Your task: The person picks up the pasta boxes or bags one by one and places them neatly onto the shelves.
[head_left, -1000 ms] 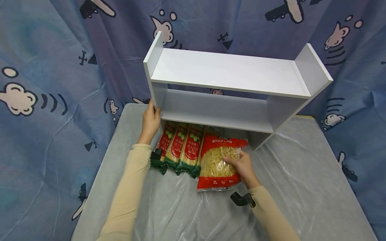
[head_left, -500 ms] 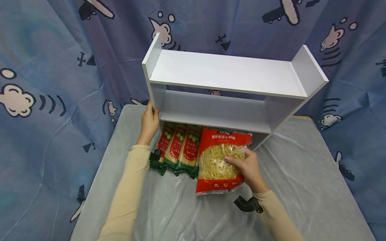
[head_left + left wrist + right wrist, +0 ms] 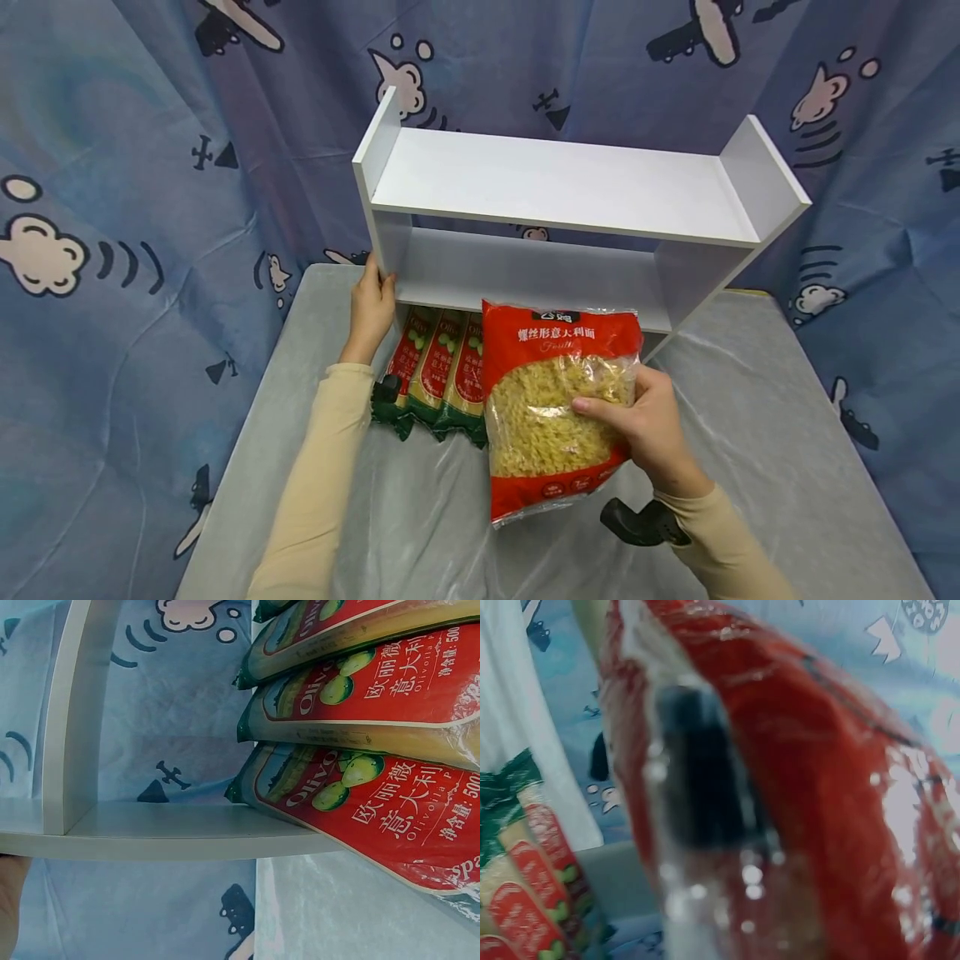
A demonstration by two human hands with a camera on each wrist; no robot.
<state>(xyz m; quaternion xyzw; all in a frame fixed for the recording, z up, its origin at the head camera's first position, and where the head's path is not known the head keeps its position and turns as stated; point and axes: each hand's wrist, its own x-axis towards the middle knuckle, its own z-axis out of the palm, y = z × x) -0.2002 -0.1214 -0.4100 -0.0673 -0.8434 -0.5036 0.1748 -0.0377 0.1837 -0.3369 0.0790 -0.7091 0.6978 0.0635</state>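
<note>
My right hand [image 3: 656, 429] grips a red, clear-windowed bag of fusilli pasta [image 3: 558, 417] by its right side, thumb across the front. The bag is held up in front of the shelf's lower level, tilted a little. Close up, the bag's red wrapper [image 3: 780, 750] fills much of the right wrist view. My left hand [image 3: 370, 307] holds the left side panel of a white shelf unit [image 3: 562, 179], thumb in front and fingers behind. Under the lower board lie green-and-red spaghetti packs [image 3: 435, 367] side by side, partly hidden by the bag.
The shelf's upper board and middle board [image 3: 525, 267] rise behind the bag. A grey cloth-covered table [image 3: 787, 467] lies beneath everything. Behind it hangs a blue patterned curtain [image 3: 135, 350]. The spaghetti packs [image 3: 360, 787] stick out past the shelf's front edge.
My right hand has lifted the fusilli bag up and toward me, away from the spaghetti packs, so it appears larger. My left hand keeps its hold on the shelf.
</note>
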